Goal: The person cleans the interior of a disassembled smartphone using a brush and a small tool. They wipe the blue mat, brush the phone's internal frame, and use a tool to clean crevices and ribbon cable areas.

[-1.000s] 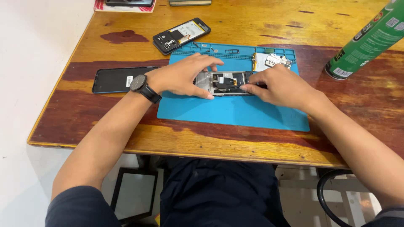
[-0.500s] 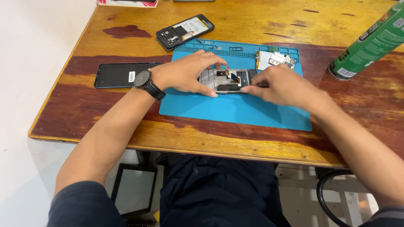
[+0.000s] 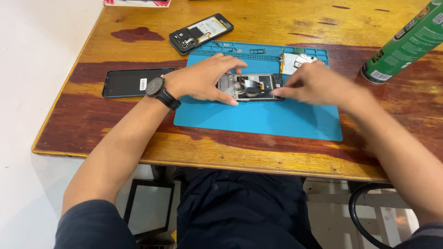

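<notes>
A worn wooden tabletop (image 3: 277, 152) is carrying everything, its varnish patchy in red and yellow. On it a blue work mat (image 3: 272, 120) is lying flat, with small compartments running along its far edge. A green spray can (image 3: 406, 44) is lying tilted at the far right, well apart from the mat. A dark phone (image 3: 131, 82) is lying face down just left of the mat, and a second opened phone (image 3: 200, 33) is sitting beyond the mat's far left corner with its insides showing.

In the middle of the mat an opened phone body (image 3: 251, 86) is lying flat, circuit parts exposed. The left hand (image 3: 205, 78), a black wristwatch (image 3: 157, 87) on its wrist, is pressing down on the body's left end with fingers spread over it. The right hand (image 3: 314, 83) is blurring slightly at the body's right end, fingertips pinched together at the edge; whether they are gripping a tool or a part cannot be told. A small silvery removed part (image 3: 297, 61) is resting on the mat just beyond the right hand.
</notes>
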